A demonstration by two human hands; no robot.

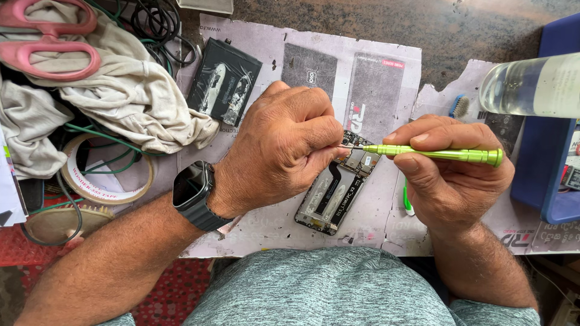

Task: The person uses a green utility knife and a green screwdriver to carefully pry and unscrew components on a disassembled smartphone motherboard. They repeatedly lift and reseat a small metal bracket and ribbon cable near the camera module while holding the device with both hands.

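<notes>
right grip point(450, 175) pinches screwdriver point(435, 153) — tip at phone point(338, 187) edge.

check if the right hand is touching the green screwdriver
Touching. The head view shows the right hand with thumb and fingers wrapped around the green screwdriver, no gap between them.

a dark stone bench point(459, 27) carried a paper sheet point(386, 217), a crumpled cloth point(121, 90), a tape roll point(106, 175) and a blue tray point(547, 151).
</notes>
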